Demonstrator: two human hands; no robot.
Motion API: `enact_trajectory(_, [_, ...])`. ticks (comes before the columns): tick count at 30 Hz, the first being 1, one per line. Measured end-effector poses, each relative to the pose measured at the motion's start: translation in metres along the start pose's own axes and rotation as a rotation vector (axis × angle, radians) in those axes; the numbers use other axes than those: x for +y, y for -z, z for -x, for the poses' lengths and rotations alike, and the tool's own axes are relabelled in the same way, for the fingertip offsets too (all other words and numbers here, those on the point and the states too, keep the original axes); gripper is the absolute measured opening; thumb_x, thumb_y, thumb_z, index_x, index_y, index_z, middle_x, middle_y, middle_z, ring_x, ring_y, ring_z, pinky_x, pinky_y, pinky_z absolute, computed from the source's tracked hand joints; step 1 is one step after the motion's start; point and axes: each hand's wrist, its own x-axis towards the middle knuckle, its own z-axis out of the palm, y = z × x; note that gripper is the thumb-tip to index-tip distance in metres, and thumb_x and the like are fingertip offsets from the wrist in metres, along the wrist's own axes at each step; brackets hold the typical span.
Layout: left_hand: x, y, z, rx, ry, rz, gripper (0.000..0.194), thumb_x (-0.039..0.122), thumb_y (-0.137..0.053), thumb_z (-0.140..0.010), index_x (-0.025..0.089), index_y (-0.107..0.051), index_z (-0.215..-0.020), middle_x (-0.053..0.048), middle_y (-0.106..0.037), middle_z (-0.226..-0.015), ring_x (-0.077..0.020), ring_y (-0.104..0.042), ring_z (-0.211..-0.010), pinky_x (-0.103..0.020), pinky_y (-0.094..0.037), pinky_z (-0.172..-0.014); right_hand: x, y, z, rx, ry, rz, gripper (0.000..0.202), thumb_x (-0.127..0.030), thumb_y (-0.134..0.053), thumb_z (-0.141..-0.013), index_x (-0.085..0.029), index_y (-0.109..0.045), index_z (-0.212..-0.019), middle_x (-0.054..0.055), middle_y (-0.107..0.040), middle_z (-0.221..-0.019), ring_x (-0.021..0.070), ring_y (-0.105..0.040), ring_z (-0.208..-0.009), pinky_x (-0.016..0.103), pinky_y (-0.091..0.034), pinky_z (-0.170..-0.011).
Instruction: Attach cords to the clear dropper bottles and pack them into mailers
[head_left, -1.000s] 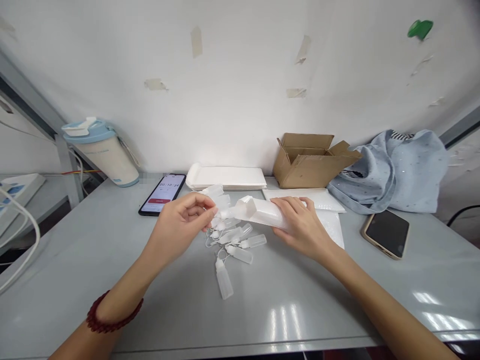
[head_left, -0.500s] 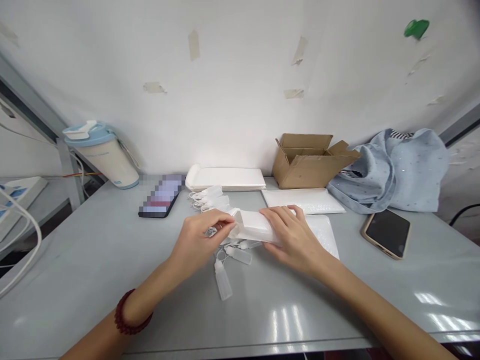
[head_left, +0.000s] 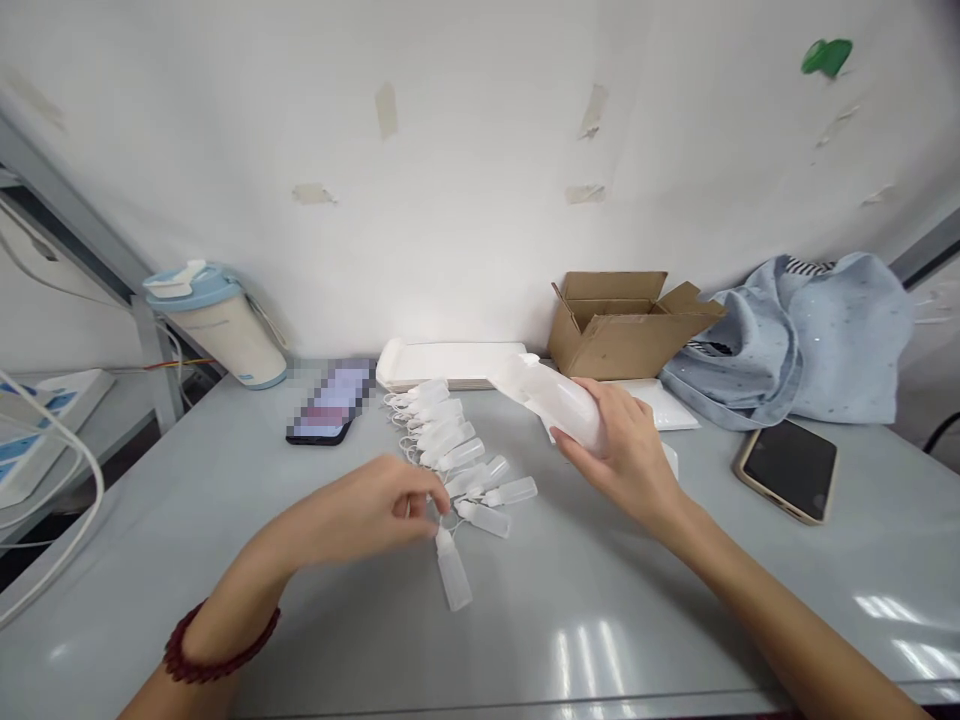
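My right hand [head_left: 626,450] is closed round a white bubble mailer [head_left: 562,405], held above the table and bulging, its flap end tilted up to the left. Just left of the nearest small plastic bottle [head_left: 454,575], my left hand [head_left: 375,510] hovers with curled fingers. Its thumb and forefinger are slightly apart by the bottle's cap and cord loop, somewhat blurred. That bottle is translucent and lies with its cap toward the wall. Several similar bottles [head_left: 442,435] with white caps and cord loops lie in a row behind it.
A stack of white mailers [head_left: 457,362] lies against the wall. More mailers [head_left: 664,408] lie partly behind my right hand. An open cardboard box [head_left: 630,335], a blue cloth bag [head_left: 817,340] and a phone [head_left: 791,470] are rightward. Another phone [head_left: 330,405] and a tumbler [head_left: 225,325] are leftward.
My left hand has let go of the mailer's mouth and moved down toward the nearest bottle. My right hand has lifted and tilted the mailer, uncovering more of the bottle row.
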Motion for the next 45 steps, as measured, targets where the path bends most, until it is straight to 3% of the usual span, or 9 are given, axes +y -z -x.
enact_trajectory(2, [-0.003,-0.005,0.0,-0.086,-0.001,-0.037,0.024,0.021,-0.052,-0.075,0.026,-0.071,-0.089,0.001,-0.06,-0.066,-0.0141,-0.054,-0.059,-0.021,-0.036,-0.051,0.0,0.0,0.0,0.015,-0.016,-0.011,0.044,-0.031,-0.053,-0.081,-0.023,-0.041,-0.122,0.01,-0.06,-0.108,0.0285,-0.055,-0.098,0.042,-0.036,-0.084])
enact_trajectory(8, [-0.009,-0.02,-0.006,-0.092,-0.032,-0.058,0.023,0.016,-0.052,-0.069,0.025,-0.071,-0.08,0.001,-0.06,-0.065,-0.0156,-0.053,-0.061,-0.022,-0.033,-0.051,-0.004,-0.004,0.002,-0.053,0.041,-0.01,0.042,-0.031,-0.051,-0.082,-0.023,-0.04,-0.121,0.011,-0.06,-0.112,0.0292,-0.054,-0.101,0.044,-0.035,-0.087])
enact_trajectory(15, [0.001,0.0,0.002,-0.17,-0.115,0.04,0.015,0.023,-0.06,-0.075,0.024,-0.07,-0.086,0.005,-0.048,-0.06,-0.0102,-0.043,-0.055,-0.02,-0.033,-0.051,-0.005,-0.006,0.003,-0.119,0.058,-0.007,0.041,-0.03,-0.051,-0.082,-0.022,-0.04,-0.121,0.012,-0.058,-0.113,0.0293,-0.053,-0.102,0.046,-0.034,-0.088])
enact_trajectory(21, [0.001,0.009,0.004,0.12,-0.197,0.247,0.012,0.033,-0.064,-0.08,0.024,-0.066,-0.087,0.0,-0.062,-0.093,-0.0124,-0.053,-0.077,-0.022,-0.044,-0.071,-0.008,-0.008,0.006,-0.146,0.155,0.005,0.047,-0.027,-0.052,-0.08,-0.018,-0.038,-0.123,0.014,-0.057,-0.115,0.0294,-0.051,-0.104,0.045,-0.034,-0.088])
enact_trajectory(27, [-0.005,0.006,-0.002,0.489,-0.033,0.304,0.02,0.039,-0.066,-0.078,0.022,-0.067,-0.089,0.0,-0.065,-0.075,-0.0126,-0.057,-0.065,-0.022,-0.045,-0.056,-0.011,-0.008,0.008,-0.172,0.218,0.006,0.049,-0.022,-0.053,-0.077,-0.016,-0.038,-0.123,0.014,-0.056,-0.117,0.0287,-0.05,-0.104,0.045,-0.033,-0.088])
enact_trajectory(31, [-0.007,-0.001,-0.009,0.566,-0.092,0.135,0.016,0.035,-0.065,-0.079,0.02,-0.07,-0.083,0.0,-0.064,-0.073,-0.012,-0.053,-0.061,-0.022,-0.042,-0.053,-0.014,-0.008,0.01,-0.201,0.267,0.002,0.049,-0.02,-0.054,-0.076,-0.015,-0.038,-0.122,0.013,-0.057,-0.114,0.0281,-0.051,-0.101,0.044,-0.033,-0.086])
enact_trajectory(37, [-0.012,-0.02,-0.021,0.593,-0.313,-0.093,0.021,0.016,-0.052,-0.088,0.019,-0.071,-0.097,-0.002,-0.066,-0.081,-0.0115,-0.053,-0.063,-0.023,-0.041,-0.053,-0.019,-0.01,0.012,-0.231,0.309,0.027,0.048,-0.017,-0.054,-0.075,-0.014,-0.04,-0.12,0.013,-0.057,-0.112,0.0284,-0.051,-0.099,0.043,-0.034,-0.083])
enact_trajectory(41, [-0.009,-0.031,-0.027,0.699,-0.502,-0.119,0.018,0.01,-0.056,-0.085,0.016,-0.071,-0.091,-0.003,-0.071,-0.079,-0.0146,-0.058,-0.072,-0.026,-0.047,-0.065,-0.02,-0.01,0.012,-0.206,0.316,0.018,0.046,-0.017,-0.053,-0.076,-0.014,-0.041,-0.12,0.014,-0.058,-0.111,0.0284,-0.052,-0.097,0.041,-0.035,-0.081])
enact_trajectory(45, [-0.002,-0.041,-0.028,0.794,-0.547,-0.097,0.017,0.009,-0.057,-0.084,0.017,-0.072,-0.085,-0.002,-0.073,-0.077,-0.0147,-0.061,-0.072,-0.025,-0.049,-0.065,-0.024,-0.009,0.014,-0.206,0.344,0.003,0.048,-0.017,-0.054,-0.074,-0.012,-0.041,-0.121,0.014,-0.058,-0.11,0.0282,-0.052,-0.096,0.042,-0.035,-0.081])
